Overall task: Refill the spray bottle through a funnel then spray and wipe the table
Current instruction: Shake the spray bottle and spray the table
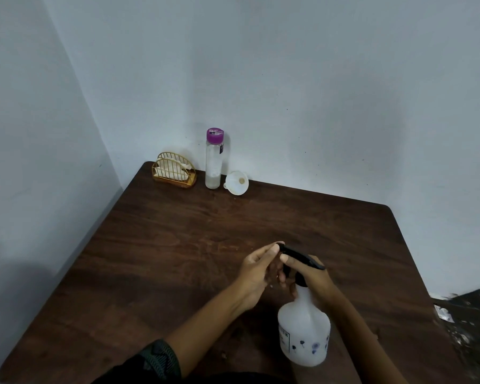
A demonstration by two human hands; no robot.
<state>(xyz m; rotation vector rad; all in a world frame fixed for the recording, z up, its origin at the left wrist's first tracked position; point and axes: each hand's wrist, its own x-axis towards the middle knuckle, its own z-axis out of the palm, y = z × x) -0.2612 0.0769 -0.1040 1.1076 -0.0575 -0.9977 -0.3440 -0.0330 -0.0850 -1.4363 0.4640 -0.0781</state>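
Observation:
A white spray bottle with a black trigger head stands near the front of the dark wooden table. My right hand grips the bottle's neck and trigger from the right. My left hand pinches the nozzle tip of the head with its fingertips. A white funnel lies on its side at the back of the table. Beside it stands a clear bottle with a purple cap, holding a little liquid.
A gold wire napkin holder with white napkins sits at the back left corner. Walls close off the table on the left and behind. Dark clutter lies off the table's right edge.

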